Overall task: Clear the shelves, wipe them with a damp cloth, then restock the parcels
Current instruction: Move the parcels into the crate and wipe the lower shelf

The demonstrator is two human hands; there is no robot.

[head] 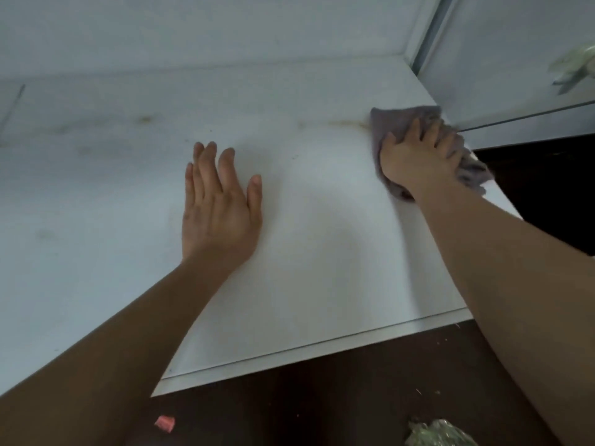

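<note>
A bare white shelf [306, 252] fills most of the view, with faint brownish stains along its back part. My left hand [219, 204] lies flat on the shelf's middle, fingers straight and together. My right hand [418, 156] presses a crumpled grey-purple cloth [396, 122] onto the shelf near its right edge, fingers spread over the fabric. The cloth sits at the right end of a yellowish streak [347, 123]. No parcels lie on this shelf.
The shelf's back wall [193, 33] rises behind, and a white upright [428, 33] stands at the right rear. Beyond it is another white panel with a blurred pale bag [576, 64]. Dark floor below holds a pink scrap [165, 423] and a shiny wrapped parcel [438, 434].
</note>
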